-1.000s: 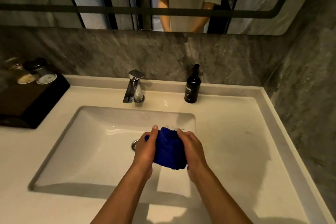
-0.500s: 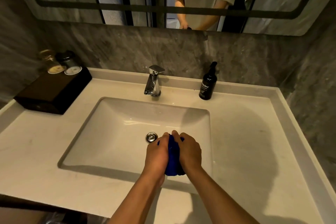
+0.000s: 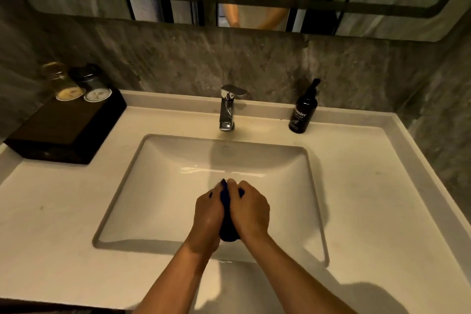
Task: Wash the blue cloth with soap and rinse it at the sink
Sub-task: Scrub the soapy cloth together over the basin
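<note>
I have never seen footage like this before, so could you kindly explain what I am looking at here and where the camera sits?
There is no machine: a person wears a camera on the head, looking down at their own hands. The left hand and right hand squeeze a blue cloth between them over the white sink. Behind it stands a chrome faucet, with no water visibly running. A dark soap bottle stands to its right, and a dark box with two jars sits on the left.

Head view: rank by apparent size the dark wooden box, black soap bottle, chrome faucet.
1. Dark wooden box, clearly largest.
2. Black soap bottle and chrome faucet look alike in size; no ranking between them.
</note>
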